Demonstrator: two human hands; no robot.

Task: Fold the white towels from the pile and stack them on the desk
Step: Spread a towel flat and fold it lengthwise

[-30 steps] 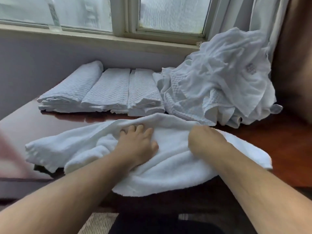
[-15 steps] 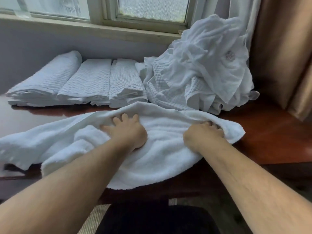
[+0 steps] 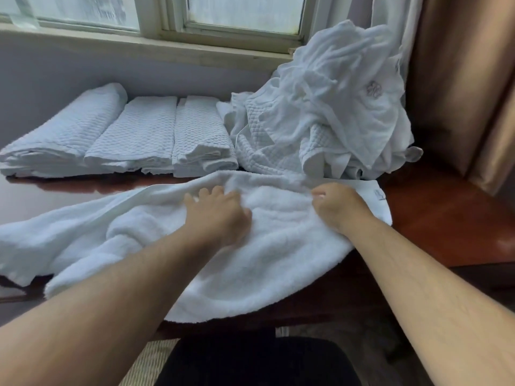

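Three folded towels [image 3: 133, 135] lay side by side at the back left of the counter [image 3: 446, 218], under the window [image 3: 167, 12]. In front of them a plush white towel [image 3: 250, 260] sprawled unfolded across the counter, its near edge drooping over the front. The left hand [image 3: 220, 215] rested on the towel's middle, fingers curled into a bunched ridge of the cloth. The right hand [image 3: 338, 206] pinched the towel near its tagged far corner. Behind the right hand, the pile [image 3: 334, 107] of unfolded white towels rose against the curtain [image 3: 459, 79], touching the rightmost folded towel.
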